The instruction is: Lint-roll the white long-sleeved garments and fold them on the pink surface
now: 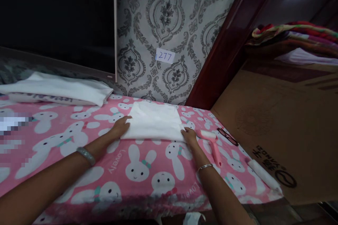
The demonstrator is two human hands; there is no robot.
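Observation:
A folded white cloth [154, 121], perhaps a garment, lies flat on the pink bunny-print table cover [126, 190]. My left hand [121, 127] holds its left edge, with the fingertips on the fabric and part of them hidden. At the right front corner, my right hand [189, 135] pinches the cloth between thumb and fingers. Just right of that hand lies a pink lint roller [215, 149] with a white roll.
More folded white cloth [63, 88] lies at the back left below a dark television screen [58, 17]. Black-framed glasses [227, 137] and a white roll [264, 175] sit near the right edge. A large cardboard box [264, 112] stands beside the table on the right.

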